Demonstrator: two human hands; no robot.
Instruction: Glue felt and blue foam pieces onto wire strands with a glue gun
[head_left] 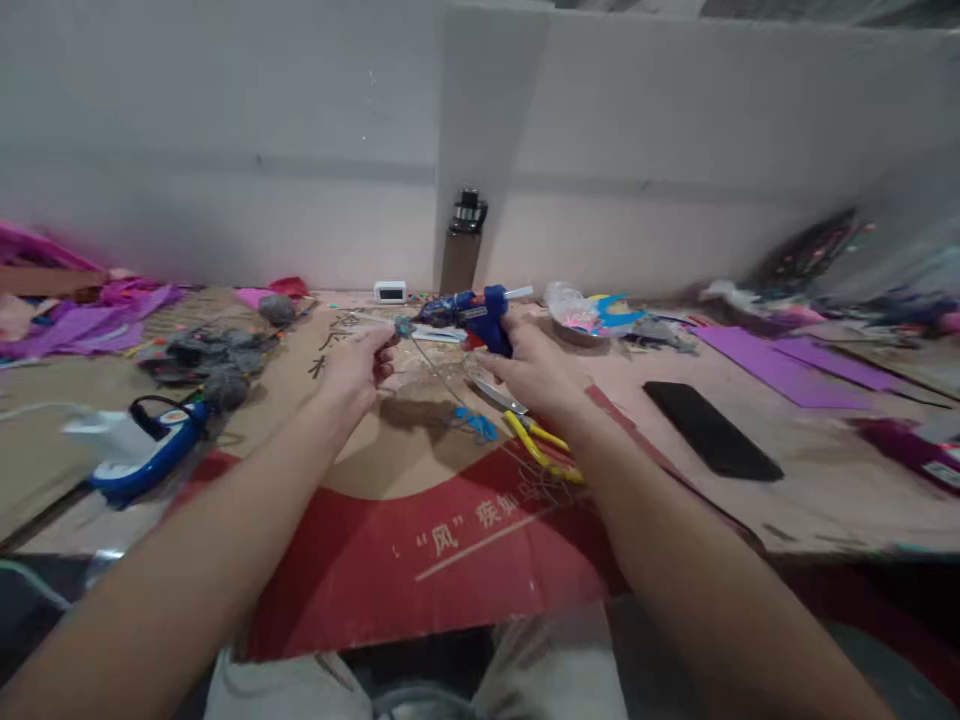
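Note:
My right hand is wrapped round the handle of a blue hot glue gun, with a whitish glue stick poking out of its back. The gun's nozzle points left. Pinched in the fingertips of my left hand is a small grey-teal piece, too blurred to name, close to the nozzle tip. A thin strand runs from it down to the right. Below the hands lie a small blue piece and yellow-handled scissors, their blades pointing away from me.
Red and tan cardboard covers the table front. A blue power strip with a white plug sits left, near grey fluffy clumps. To the right are a black phone, purple sheets and a bowl of scraps.

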